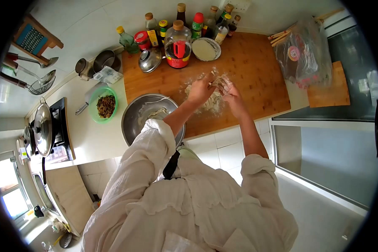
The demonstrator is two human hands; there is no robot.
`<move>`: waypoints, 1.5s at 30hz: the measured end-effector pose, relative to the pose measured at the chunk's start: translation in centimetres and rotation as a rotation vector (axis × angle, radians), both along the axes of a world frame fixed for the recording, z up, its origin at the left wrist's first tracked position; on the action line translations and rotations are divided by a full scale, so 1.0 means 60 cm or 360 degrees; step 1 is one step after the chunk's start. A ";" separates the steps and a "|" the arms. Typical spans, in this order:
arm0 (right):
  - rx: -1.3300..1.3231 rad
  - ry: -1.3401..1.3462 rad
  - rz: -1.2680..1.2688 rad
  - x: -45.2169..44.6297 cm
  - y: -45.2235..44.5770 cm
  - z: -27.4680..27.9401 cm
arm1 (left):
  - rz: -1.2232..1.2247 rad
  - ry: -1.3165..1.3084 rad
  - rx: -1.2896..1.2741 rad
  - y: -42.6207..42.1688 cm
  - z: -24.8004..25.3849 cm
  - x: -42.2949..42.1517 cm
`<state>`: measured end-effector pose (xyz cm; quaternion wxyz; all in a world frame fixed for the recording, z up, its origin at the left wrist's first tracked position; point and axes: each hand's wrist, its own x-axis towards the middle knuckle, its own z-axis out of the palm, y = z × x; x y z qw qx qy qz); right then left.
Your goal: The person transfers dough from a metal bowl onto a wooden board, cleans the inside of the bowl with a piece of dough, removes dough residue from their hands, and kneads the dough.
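Note:
Over a wooden board [256,71], my left hand [200,90] and my right hand [233,95] are close together above a floury patch of dough [212,103]. Bits of dough stick between the fingers of both hands. My left hand has its fingers bent around floury dough. The fingers of my right hand are curled at the same dough and coated in white flour. Loose flour is scattered round the dough on the board. Left of it, a steel bowl [132,122] with dough residue inside stands partly under my left forearm.
Bottles, a large jar [177,46], a metal lid [150,60] and a plate of flour [206,49] line the board's back. A green bowl [114,110] of filling sits left. Plastic bags [304,54] lie right; a covered pan [43,129] is on the stove.

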<state>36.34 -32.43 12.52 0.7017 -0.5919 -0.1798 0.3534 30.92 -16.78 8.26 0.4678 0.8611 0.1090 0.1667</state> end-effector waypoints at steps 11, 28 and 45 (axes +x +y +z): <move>-0.0998 -0.2089 -0.0706 0.103 -0.061 -0.085 | -0.0083 0.0092 -0.0230 0.069 -0.030 -0.010; -0.0623 -0.0937 -0.0245 0.077 -0.014 -0.134 | -0.0928 0.0491 0.1504 -0.008 -0.120 -0.070; -0.0756 -0.1404 -0.0033 0.021 -0.013 -0.185 | -0.0575 0.0273 0.0620 -0.039 -0.106 -0.113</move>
